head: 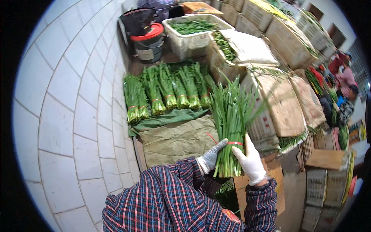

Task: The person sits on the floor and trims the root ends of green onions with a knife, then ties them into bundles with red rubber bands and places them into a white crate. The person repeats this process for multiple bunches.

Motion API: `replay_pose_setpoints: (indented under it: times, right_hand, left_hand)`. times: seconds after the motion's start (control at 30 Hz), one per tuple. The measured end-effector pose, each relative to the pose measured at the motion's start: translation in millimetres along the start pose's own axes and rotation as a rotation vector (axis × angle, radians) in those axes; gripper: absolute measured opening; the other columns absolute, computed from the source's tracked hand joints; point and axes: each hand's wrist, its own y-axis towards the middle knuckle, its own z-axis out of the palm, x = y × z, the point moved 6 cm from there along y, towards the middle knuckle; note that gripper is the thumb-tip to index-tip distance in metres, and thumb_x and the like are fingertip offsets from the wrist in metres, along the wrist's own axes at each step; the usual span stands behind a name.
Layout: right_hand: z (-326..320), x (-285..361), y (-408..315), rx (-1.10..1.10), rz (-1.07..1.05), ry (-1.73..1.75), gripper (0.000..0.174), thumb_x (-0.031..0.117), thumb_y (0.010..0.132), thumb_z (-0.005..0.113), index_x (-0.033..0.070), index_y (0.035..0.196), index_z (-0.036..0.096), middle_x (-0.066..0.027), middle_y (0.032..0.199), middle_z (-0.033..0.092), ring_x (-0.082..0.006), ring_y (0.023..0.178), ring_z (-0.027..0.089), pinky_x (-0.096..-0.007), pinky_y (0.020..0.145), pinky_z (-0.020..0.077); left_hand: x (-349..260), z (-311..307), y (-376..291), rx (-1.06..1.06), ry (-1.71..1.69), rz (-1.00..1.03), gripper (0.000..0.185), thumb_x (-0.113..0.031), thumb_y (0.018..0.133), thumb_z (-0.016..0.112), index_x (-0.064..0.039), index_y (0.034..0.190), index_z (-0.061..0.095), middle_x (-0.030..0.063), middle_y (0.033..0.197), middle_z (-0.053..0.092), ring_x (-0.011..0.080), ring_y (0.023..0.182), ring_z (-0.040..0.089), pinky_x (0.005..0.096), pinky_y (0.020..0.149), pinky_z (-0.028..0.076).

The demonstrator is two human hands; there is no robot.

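In the head view, a large bunch of long green leafy stalks (229, 121), like garlic chives, is held upright between both gloved hands. A red band (234, 143) circles it near its cut ends. My left hand (213, 156), in a greyish glove, grips its left side at the band. My right hand (251, 162), in a white glove, grips the right side, thumb across the front. A loose red strip (212, 138) shows just left of the bunch. Several red-banded bunches (181, 95) lie in a row on green cloth (171, 119), beyond a tan woven sack (179, 139).
A tiled wall (72, 116) runs along the left. Behind the row stand a red-lidded bucket (147, 43) and a white crate of greens (188, 39). Covered crates (282, 104) are stacked at the right. A wooden board (275, 185) lies beneath my right forearm. People (345, 78) are at far right.
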Motion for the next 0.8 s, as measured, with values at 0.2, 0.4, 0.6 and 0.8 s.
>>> replay_pose_setpoints:
  times: [0.2,0.4,0.6,0.8]
  right_hand:
    - [116.0,-0.2,51.7,0.356,0.028,0.260,0.077,0.025,0.086,0.068,-0.002,0.145,0.026,-0.0242,0.135,0.048,-0.0280,0.126,0.048,-0.0339,0.102,0.0385]
    - [119.9,-42.8,49.6,0.432,0.059,0.039,0.065,0.027,0.084,0.069,0.000,0.136,0.043,-0.0205,0.120,0.060,-0.0307,0.114,0.057,-0.0349,0.095,0.0445]
    - [98.7,-57.4,52.1,0.394,0.090,0.188,0.055,0.011,0.084,0.067,0.001,0.133,0.046,-0.0181,0.113,0.063,-0.0267,0.098,0.064,-0.0334,0.084,0.0508]
    - [82.7,-50.6,70.7,0.247,-0.056,0.029,0.053,0.003,0.081,0.067,0.000,0.131,0.048,-0.0175,0.111,0.063,-0.0295,0.100,0.062,-0.0354,0.087,0.0486]
  left_hand:
    - [-121.7,-65.6,-80.7,-0.329,0.214,0.275,0.059,-0.042,0.087,0.064,-0.001,0.128,0.050,0.0176,0.119,0.062,0.0281,0.103,0.064,0.0436,0.093,0.051]
    - [-213.0,-114.8,-135.9,-0.517,0.116,0.509,0.063,-0.052,0.088,0.058,0.000,0.124,0.054,0.0185,0.115,0.063,0.0317,0.102,0.064,0.0482,0.093,0.051]
    - [-381.9,-137.3,-189.8,-1.071,0.686,0.826,0.056,-0.043,0.091,0.058,-0.004,0.130,0.049,0.0204,0.128,0.052,0.0300,0.114,0.055,0.0452,0.095,0.048]
    - [-516.2,-175.0,-222.2,-1.567,0.978,1.014,0.092,-0.041,0.067,0.085,0.012,0.128,0.042,0.0217,0.125,0.054,0.0275,0.114,0.054,0.0360,0.096,0.043]
